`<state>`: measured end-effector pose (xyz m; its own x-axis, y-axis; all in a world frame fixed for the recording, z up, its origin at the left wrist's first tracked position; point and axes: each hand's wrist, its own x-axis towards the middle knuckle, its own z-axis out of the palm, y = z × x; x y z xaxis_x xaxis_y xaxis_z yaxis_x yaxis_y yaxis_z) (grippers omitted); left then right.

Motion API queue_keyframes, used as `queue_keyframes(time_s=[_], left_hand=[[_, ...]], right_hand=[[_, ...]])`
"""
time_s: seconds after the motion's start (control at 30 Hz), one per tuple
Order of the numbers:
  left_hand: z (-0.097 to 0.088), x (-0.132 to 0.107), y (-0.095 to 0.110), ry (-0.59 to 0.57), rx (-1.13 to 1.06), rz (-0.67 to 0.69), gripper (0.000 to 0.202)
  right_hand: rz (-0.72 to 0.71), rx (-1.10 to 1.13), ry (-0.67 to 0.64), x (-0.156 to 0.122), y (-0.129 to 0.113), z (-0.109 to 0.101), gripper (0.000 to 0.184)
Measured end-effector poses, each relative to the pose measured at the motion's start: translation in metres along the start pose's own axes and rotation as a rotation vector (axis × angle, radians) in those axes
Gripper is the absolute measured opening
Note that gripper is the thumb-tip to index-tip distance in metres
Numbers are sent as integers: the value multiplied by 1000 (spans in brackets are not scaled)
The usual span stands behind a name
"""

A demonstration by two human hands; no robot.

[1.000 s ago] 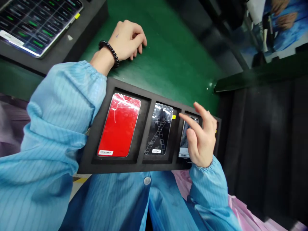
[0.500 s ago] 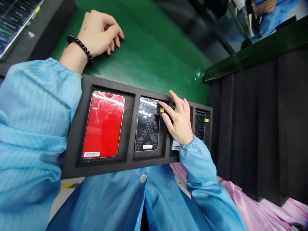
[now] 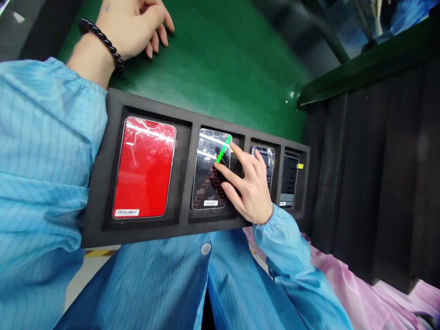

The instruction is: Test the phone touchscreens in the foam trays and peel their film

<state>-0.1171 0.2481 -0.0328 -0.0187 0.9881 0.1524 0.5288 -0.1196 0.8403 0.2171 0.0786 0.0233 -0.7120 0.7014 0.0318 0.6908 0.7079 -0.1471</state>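
Your right hand point(image 3: 252, 190), fingers spread and grasping nothing, hovers over the second phone point(image 3: 209, 169) (left hand point(image 3: 130, 23) slack at 11 o'clock); this looks like inspection, so check that screen next.

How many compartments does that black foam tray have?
4, in one row along the black foam tray, holding a red glossy panel, a clear film-covered panel partly under the right hand, a narrow striped panel, and a dark labelled sheet.

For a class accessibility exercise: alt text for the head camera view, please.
A right hand touches a phone screen showing green and red lines, in a slot of a black foam tray. The left hand, braceleted, rests on a green mat.
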Motion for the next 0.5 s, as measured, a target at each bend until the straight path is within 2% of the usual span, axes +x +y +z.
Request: queue_keyframes(time_s=[0.23,0.5], left_hand=[[-1,-4,6,-19,21,8,47],[2,-7,23,-29,54,-86,53]], right_hand=[[-48,27,-10,-14,-17,1,37],[-116,146,-30,-26,-35,0,38]])
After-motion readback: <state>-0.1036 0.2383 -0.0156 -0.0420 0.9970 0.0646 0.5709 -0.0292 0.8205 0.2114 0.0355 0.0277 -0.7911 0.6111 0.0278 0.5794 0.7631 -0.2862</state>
